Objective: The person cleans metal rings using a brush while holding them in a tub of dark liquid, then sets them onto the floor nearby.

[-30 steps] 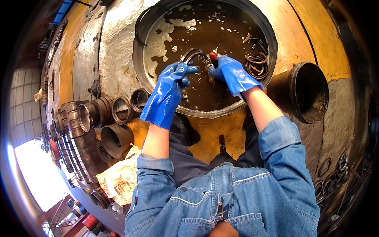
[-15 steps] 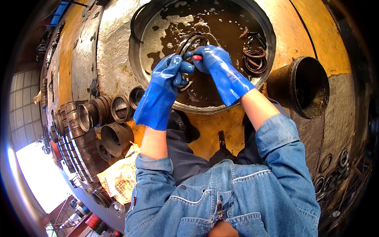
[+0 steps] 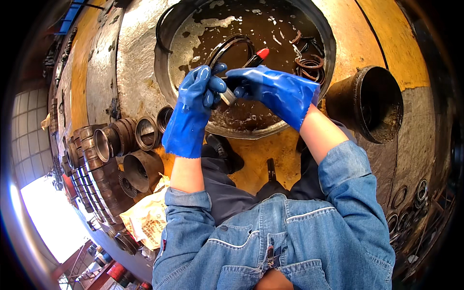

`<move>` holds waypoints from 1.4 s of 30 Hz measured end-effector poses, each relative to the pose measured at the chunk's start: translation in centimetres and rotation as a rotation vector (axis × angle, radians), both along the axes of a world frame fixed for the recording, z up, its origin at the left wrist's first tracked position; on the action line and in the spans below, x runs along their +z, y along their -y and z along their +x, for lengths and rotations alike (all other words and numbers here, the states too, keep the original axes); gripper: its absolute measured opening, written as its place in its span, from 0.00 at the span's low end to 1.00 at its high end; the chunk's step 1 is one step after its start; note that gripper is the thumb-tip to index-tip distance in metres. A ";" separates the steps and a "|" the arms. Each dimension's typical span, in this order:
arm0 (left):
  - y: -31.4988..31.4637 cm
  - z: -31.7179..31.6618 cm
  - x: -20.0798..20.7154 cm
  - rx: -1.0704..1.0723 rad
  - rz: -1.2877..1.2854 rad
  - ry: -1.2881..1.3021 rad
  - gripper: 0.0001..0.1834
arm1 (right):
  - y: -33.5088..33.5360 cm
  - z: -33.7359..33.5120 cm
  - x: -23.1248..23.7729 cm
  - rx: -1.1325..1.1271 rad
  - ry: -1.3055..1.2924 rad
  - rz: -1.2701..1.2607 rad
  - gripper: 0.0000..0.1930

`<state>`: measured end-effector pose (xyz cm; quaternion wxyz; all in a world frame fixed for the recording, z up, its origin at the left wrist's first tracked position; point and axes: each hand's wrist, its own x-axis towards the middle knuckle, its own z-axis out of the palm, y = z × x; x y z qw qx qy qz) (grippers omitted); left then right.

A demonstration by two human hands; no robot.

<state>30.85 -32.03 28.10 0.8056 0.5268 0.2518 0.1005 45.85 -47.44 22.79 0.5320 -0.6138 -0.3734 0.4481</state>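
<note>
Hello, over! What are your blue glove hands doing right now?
Left hand grips dark ring over oily pan. Right hand holds red-tipped tool against it. Nothing blocking.

So the yellow, oil-stained floor (image 3: 377,29) carries a big round metal basin (image 3: 164,72) of dirty brown liquid. Left of the basin sit rusty metal sleeves (image 3: 121,140); right of it, one dark pipe section (image 3: 372,104).

Bright blue gloves (image 3: 193,111) on both hands; red-tipped black tool (image 3: 255,57); faded denim-blue jacket (image 3: 290,237); muddy brown liquid in the grey basin (image 3: 162,72); yellow-stained floor (image 3: 382,43)
</note>
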 end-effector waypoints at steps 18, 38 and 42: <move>-1.1 0.8 -0.4 0.069 -0.027 -0.032 0.22 | -0.1 0.7 0.1 -0.360 0.994 -0.608 0.11; 1.2 1.3 1.1 0.023 -0.041 -0.033 0.15 | -0.3 4.3 -7.8 -0.122 0.480 -0.077 0.17; 2.2 0.1 -0.9 0.092 -0.108 0.035 0.17 | -0.8 0.5 0.2 -0.285 0.923 -0.092 0.16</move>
